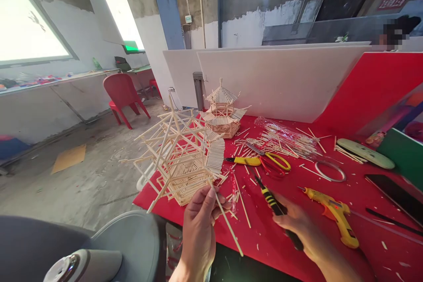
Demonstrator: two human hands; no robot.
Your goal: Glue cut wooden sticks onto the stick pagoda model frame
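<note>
My left hand [201, 218] pinches a thin wooden stick [229, 224] between thumb and fingers. The stick slants down to the right, its upper end close to the open-framed stick pavilion model [185, 154]. That model has bare roof struts and a partly slatted curved eave. Over the red tabletop, my right hand [294, 218] is closed around black-and-yellow-handled pliers [272, 200], their narrow jaws pointing up and left. Behind the frame stands a more fully slatted pavilion model [221, 110] with tiered roofs.
On the red tabletop [261, 246] lie scissors [277, 161], a yellow-handled tool [246, 161], a yellow glue gun [333, 213], loose sticks [261, 141] and a phone [396, 196]. White boards [271, 83] stand behind. A grey stool [128, 242] is at lower left.
</note>
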